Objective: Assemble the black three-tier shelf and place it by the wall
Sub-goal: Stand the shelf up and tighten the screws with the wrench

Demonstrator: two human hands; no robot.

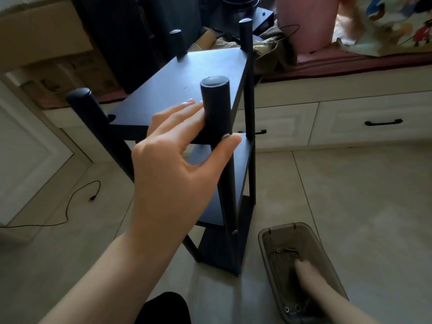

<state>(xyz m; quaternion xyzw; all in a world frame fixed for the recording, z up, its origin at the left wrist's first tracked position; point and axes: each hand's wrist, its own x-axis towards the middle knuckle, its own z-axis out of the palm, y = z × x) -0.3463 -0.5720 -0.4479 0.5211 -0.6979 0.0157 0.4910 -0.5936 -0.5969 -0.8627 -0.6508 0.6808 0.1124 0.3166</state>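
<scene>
The black three-tier shelf point(187, 90) stands on the tiled floor in the middle of the view, with round posts sticking up at its corners. My left hand point(177, 164) holds the near right post point(216, 106), fingers straight along its left side and thumb pressing on its right side. My right hand point(308, 277) reaches down into a translucent grey plastic bin point(271, 239) at the lower right, its fingertips blurred among small screws point(287, 251) on the bin's bottom. I cannot tell whether it holds one.
White cabinets with black drawer handles point(383, 122) run behind the shelf. Above them lie a red cushion ledge, a pink bucket point(306, 22), cardboard boxes point(46, 38) and cloth. A black cable point(77, 202) trails on the floor at the left.
</scene>
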